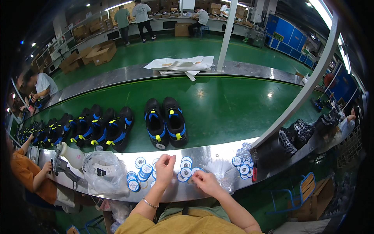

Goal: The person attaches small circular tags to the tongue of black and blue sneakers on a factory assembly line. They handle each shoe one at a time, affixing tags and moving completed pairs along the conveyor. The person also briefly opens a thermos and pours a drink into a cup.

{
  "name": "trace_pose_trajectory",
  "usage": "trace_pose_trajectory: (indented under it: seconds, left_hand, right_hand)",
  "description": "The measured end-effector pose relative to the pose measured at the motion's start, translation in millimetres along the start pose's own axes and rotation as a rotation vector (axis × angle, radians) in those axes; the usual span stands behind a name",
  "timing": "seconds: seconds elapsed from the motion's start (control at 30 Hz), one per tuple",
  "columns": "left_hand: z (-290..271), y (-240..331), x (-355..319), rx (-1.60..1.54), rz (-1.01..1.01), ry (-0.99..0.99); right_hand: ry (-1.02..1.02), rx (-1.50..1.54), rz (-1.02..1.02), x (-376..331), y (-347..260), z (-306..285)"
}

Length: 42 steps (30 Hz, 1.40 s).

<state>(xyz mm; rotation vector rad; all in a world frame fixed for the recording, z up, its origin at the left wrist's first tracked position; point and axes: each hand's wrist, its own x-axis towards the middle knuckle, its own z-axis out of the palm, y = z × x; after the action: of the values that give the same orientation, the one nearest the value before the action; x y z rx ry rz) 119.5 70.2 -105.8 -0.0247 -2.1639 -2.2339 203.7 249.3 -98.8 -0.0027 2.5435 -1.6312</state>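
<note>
My left hand (164,171) is raised over the steel ledge with its fingertips pinched together. Whatever it may hold is too small to make out. Lower and to the right, my right hand (206,183) has its fingers closed at the edge of a small group of round blue-and-white tags (186,164). I cannot tell whether a tag or string is between them. Another pile of round tags (133,185) lies left of my left hand. Beyond it, a pair of black shoes (177,124) with blue and yellow trim stands on the green belt; a round tag (160,146) shows at the left shoe's heel.
Several similar shoes (120,128) line the belt at left. A clear plastic bag (105,175) and a tape dispenser (64,167) sit on the ledge. Right are clear plastic strands (221,173), more tags (244,168), a red cutter (254,174) and a slanted white post (298,111). Co-workers sit nearby.
</note>
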Motion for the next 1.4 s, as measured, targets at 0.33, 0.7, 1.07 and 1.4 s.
trace_pose_trajectory:
  seconds: [0.33, 0.7, 1.07, 1.4]
  left_hand:
    - [-5, 0, 6, -0.009, 0.056, 0.113]
    - [10, -24, -35, 0.571, 0.530, -0.102]
    - [26, -24, -37, 0.640, 0.628, -0.231]
    - [33, -25, -50, 0.617, 0.617, -0.256]
  right_hand:
    - [0.123, 0.048, 0.053, 4, 4, 12]
    - [0.352, 0.274, 0.087, 9, 24, 14]
    - [0.659, 0.026, 0.069, -13, 9, -96]
    - [0.715, -0.026, 0.246, -60, 56, -175]
